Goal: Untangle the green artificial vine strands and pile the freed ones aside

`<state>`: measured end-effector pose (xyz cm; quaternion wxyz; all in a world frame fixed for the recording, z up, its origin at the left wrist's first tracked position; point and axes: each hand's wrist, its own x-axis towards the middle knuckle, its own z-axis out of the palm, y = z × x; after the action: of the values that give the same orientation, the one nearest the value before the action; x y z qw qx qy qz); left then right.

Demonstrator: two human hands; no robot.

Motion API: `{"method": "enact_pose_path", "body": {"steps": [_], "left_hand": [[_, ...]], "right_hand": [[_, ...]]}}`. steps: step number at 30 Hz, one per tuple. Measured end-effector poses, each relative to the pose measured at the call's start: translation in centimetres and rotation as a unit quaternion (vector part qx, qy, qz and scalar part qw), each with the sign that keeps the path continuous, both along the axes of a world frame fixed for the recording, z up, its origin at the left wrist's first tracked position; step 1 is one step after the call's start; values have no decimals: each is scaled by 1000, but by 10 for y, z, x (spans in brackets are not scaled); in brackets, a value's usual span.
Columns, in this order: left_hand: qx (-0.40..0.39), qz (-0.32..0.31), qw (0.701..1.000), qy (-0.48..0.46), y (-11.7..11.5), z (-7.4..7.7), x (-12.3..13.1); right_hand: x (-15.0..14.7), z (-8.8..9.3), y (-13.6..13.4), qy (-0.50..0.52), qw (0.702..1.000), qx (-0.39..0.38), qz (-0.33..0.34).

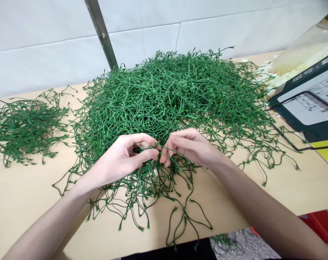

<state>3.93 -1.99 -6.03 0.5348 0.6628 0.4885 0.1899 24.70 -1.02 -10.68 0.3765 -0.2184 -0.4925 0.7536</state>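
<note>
A large heap of thin green artificial stems (164, 94) with small forked tips covers the middle of the table. At its front edge, my left hand (131, 151) pinches a green stem between thumb and fingers. My right hand (187, 146) is close beside it, fingertips almost meeting the left ones, its thumb and fingers closed on a green stem too. Whether both hands hold the same stem, I cannot tell. Below the hands, loose stems (184, 213) trail toward the table's front edge, some hanging past it.
A smaller pile of green stems (25, 122) lies at the left on the wooden table (23, 206). A metal post (103, 36) stands behind the heap against the tiled wall. To the right are a printed dark box (310, 94) and white pieces (272, 70). Cut stems lie on the floor.
</note>
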Motion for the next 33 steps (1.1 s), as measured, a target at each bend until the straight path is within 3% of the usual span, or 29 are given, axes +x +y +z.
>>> {"method": "enact_pose_path", "body": {"steps": [7, 13, 20, 26, 30, 33], "left_hand": [[8, -4, 1000, -19, 1, -2, -1], [66, -24, 997, -24, 0, 1, -4], [41, -12, 999, -33, 0, 0, -3], [59, -15, 998, -9, -2, 3, -1], [71, -37, 997, -11, -3, 3, -3], [62, -65, 996, 16, -2, 2, -4]], "right_hand": [[-1, -4, 0, -8, 1000, -7, -3], [2, 0, 2, -21, 999, -2, -40], [1, 0, 0, -9, 999, -30, 14], [-1, -2, -1, -80, 995, -46, 38], [-1, 2, 0, -116, 992, -44, 16], [-1, 7, 1, -157, 986, -39, 43]]}}
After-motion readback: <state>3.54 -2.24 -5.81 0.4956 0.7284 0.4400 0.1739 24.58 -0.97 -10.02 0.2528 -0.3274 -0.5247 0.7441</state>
